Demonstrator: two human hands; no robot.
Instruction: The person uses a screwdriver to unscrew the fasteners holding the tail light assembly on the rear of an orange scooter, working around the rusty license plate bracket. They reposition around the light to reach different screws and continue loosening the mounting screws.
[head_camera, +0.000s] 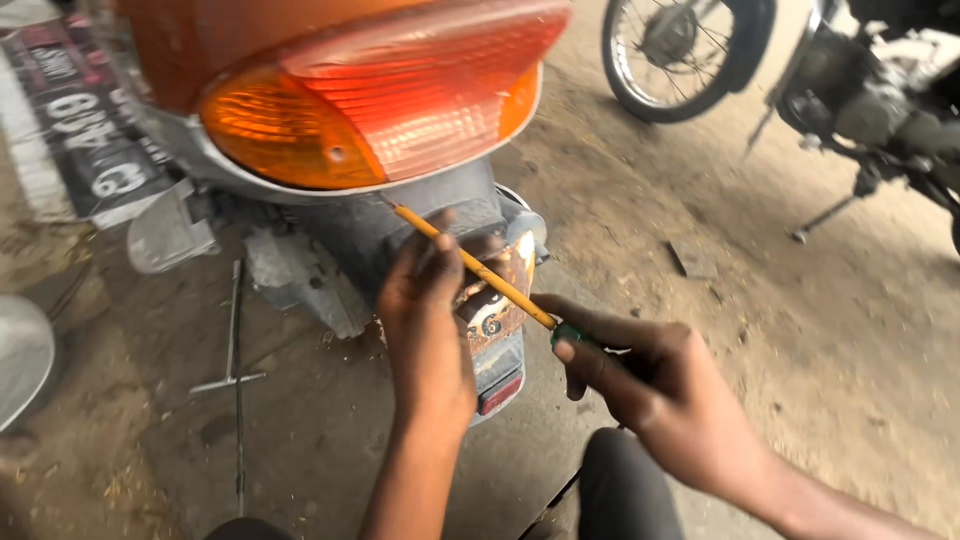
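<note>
Gripping a screwdriver (480, 268) by its green handle, the right hand (660, 385) angles the yellow shaft up under the scooter's tail light (380, 95); the left hand (430, 320) curls around the rear fender (400, 235) beside the shaft.

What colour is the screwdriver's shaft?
Yellow-orange shaft on the screwdriver, with a green handle; seen in the head view.

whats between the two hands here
In the head view, the screwdriver's yellow shaft spans from right hand past left hand; behind it, the scooter's rusty plate.
</note>
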